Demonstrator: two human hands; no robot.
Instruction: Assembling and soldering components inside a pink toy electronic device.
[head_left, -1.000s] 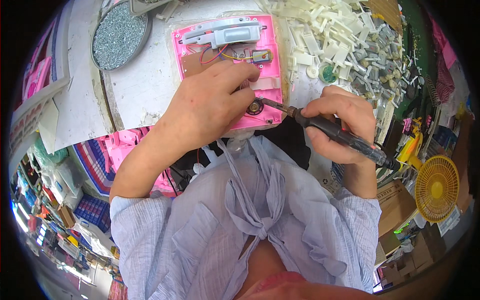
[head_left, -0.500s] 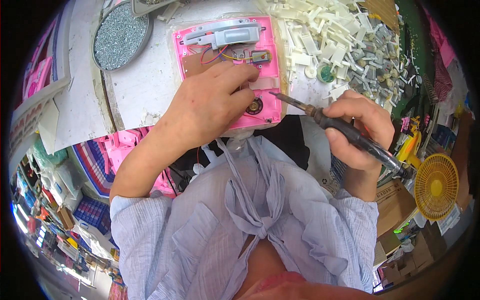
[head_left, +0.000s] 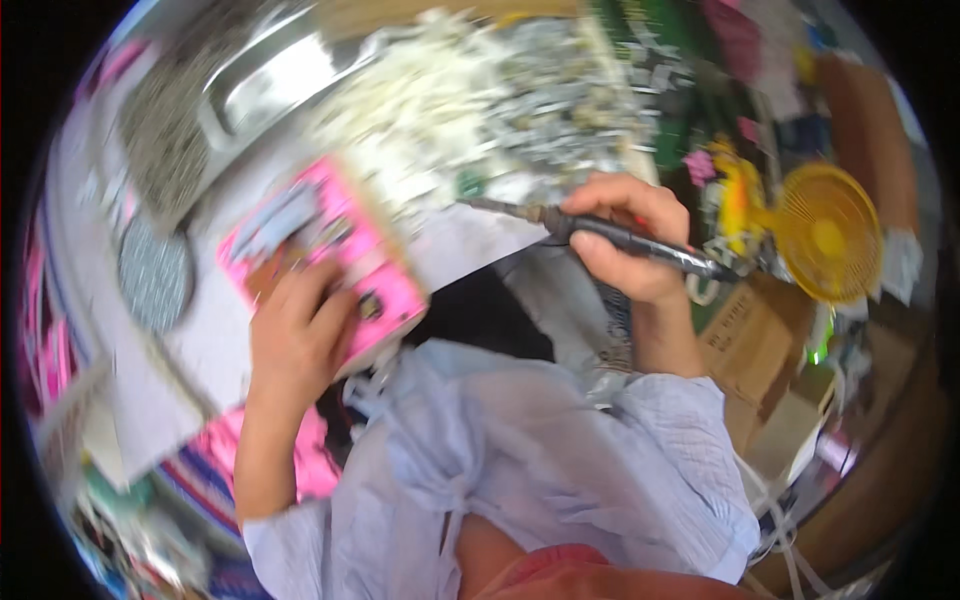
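A pink plastic casing (head_left: pixel 384 268) lies tilted on the white table, its open inside facing up. It holds a grey plastic part (head_left: pixel 275 222), a brown board and a small round speaker (head_left: pixel 371 305). My left hand (head_left: pixel 300 325) reaches over the casing's near side, fingers bent together; blur and the hand itself hide whatever is between them. In my right hand (head_left: pixel 630 235) is a black-handled soldering iron (head_left: pixel 640 243). Its thin metal tip points left, in the air at the near edge of a heap of white plastic pieces (head_left: pixel 390 125), away from the casing.
A round dish of small metal screws (head_left: pixel 155 275) stands at the left, beside a metal tray (head_left: pixel 215 130). Grey parts (head_left: pixel 560 90) lie right of the white heap. At the right are a yellow fan (head_left: pixel 828 238) and a cardboard box (head_left: pixel 757 335).
The view has swung, so the table appears turned and the casing further left. The soldering iron's tip has moved from the casing's right edge to beside the white pieces. The picture is blurred.
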